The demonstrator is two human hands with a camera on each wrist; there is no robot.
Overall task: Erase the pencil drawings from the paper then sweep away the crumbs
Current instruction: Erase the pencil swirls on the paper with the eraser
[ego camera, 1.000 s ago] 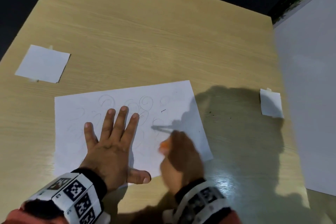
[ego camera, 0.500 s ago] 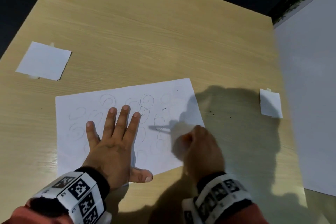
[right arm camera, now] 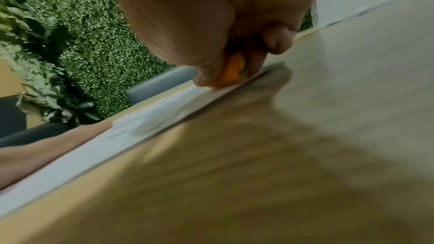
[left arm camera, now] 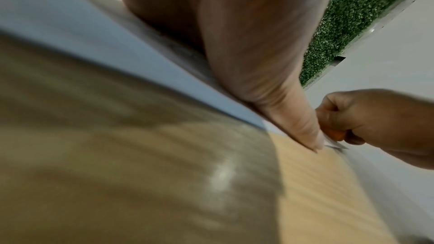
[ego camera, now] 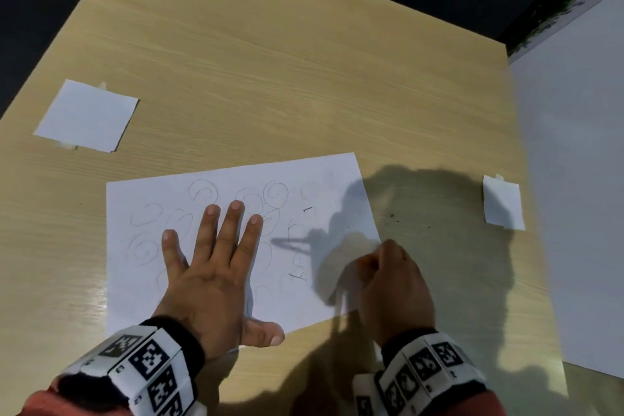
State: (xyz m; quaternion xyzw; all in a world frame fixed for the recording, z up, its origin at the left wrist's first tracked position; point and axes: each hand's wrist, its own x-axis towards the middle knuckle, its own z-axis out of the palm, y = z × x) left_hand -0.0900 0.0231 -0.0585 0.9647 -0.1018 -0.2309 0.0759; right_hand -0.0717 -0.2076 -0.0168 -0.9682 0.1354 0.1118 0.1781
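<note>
A white paper [ego camera: 337, 186] with several faint pencil spirals lies on the wooden table [ego camera: 270, 61]. My left hand [ego camera: 216, 257] lies flat on the paper's left half, fingers spread straight and pressing it down. My right hand [ego camera: 391, 284] is at the paper's right edge, its fingers curled round an orange eraser [right arm camera: 231, 71] that touches the sheet. In the left wrist view the orange eraser [left arm camera: 337, 134] shows under my right hand [left arm camera: 375, 121]. In the head view the eraser is hidden by the hand.
A small white paper square [ego camera: 87, 115] is taped at the table's left, another small taped piece [ego camera: 503, 203] at the right. Dark crumbs [ego camera: 393, 214] dot the table right of the sheet. A large white board [ego camera: 580, 179] lies along the right side.
My right hand with the eraser has moved rightward across the paper, from the middle spirals to the right edge. My left hand has stayed flat on the sheet.
</note>
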